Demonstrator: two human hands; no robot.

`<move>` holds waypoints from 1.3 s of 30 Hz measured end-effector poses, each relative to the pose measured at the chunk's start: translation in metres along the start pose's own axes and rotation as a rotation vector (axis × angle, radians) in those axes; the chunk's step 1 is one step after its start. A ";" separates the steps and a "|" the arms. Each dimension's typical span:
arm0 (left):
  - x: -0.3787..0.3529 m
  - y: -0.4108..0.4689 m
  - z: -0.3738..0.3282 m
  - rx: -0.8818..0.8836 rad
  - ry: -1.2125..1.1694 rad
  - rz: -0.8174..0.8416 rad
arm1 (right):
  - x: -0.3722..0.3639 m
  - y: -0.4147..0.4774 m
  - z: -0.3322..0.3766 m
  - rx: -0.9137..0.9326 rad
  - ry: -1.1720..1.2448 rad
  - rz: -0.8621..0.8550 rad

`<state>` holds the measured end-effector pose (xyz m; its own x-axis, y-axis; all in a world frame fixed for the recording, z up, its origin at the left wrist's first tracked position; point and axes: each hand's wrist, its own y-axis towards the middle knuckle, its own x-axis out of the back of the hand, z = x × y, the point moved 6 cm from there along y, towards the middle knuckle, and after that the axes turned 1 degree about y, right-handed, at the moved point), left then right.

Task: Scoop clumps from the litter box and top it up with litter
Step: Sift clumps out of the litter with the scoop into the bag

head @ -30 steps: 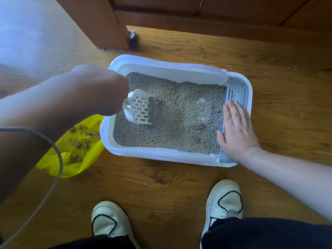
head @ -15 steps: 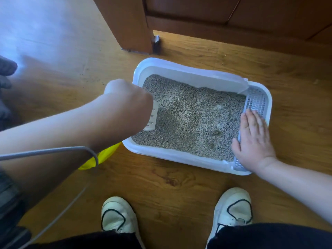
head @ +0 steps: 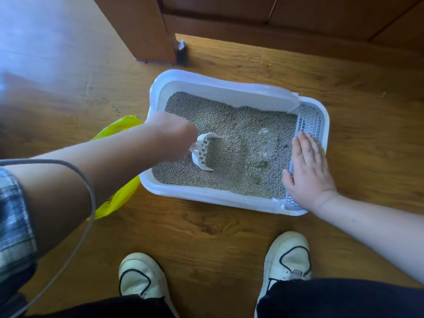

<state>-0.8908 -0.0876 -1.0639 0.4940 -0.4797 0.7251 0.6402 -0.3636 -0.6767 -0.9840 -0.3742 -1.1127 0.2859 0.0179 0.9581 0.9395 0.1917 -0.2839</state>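
Where the wooden floor [head: 206, 228] carries the box [head: 206, 196], bare boards lie open along the box's near and right edges, and a cabinet [head: 137, 24] stands just beyond its far-left corner. Grey litter [head: 241, 125] fills the box up to its right-end grid [head: 309, 120]. A yellow bag [head: 119, 198] lies against the box's left edge. The right hand [head: 307, 171] rests flat, fingers straight, on the box's right rim. The left hand [head: 172, 136] grips the scoop [head: 204, 152], whose blade is dug into the litter left of the box's centre. A dark clump [head: 261, 164] lies right of centre.
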 end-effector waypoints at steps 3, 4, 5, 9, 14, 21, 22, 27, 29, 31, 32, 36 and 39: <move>0.003 0.008 -0.022 -0.045 -0.013 -0.024 | -0.001 0.000 -0.001 -0.001 -0.009 0.000; 0.005 0.011 -0.029 -0.061 -0.020 -0.049 | -0.001 0.000 -0.001 -0.001 -0.009 -0.001; 0.006 0.016 -0.034 -0.083 -0.034 -0.079 | -0.001 0.000 -0.002 0.000 -0.008 -0.002; 0.005 0.030 -0.060 -0.150 -0.079 -0.076 | -0.002 -0.001 -0.003 0.005 0.001 -0.012; 0.005 0.040 -0.085 -0.150 -0.117 -0.099 | -0.001 -0.002 -0.003 0.024 0.032 -0.037; 0.008 0.053 -0.112 -0.171 -0.241 -0.148 | 0.003 -0.004 -0.006 0.060 0.154 -0.085; 0.008 0.055 -0.115 -0.183 -0.259 -0.156 | 0.003 -0.005 -0.007 0.064 0.174 -0.095; 0.012 0.066 -0.125 -0.211 -0.296 -0.130 | 0.003 -0.005 -0.010 0.071 0.253 -0.126; 0.013 0.068 -0.130 -0.230 -0.322 -0.126 | 0.002 -0.004 -0.012 0.066 0.271 -0.124; 0.011 0.070 -0.131 -0.238 -0.345 -0.138 | 0.001 -0.004 -0.013 0.066 0.269 -0.109; 0.010 0.071 -0.130 -0.233 -0.367 -0.141 | 0.000 -0.004 -0.013 0.071 0.265 -0.107; 0.002 0.073 -0.128 -0.219 -0.505 -0.115 | 0.000 -0.003 -0.012 0.066 0.249 -0.112; -0.011 0.073 -0.124 -0.184 -0.619 -0.097 | 0.000 -0.003 -0.012 0.066 0.240 -0.109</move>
<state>-0.9231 -0.2080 -1.1370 0.7220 0.0907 0.6859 0.6145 -0.5396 -0.5755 -0.9852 -0.3863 -1.1125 0.2273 -0.2379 0.9443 0.9551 0.2436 -0.1686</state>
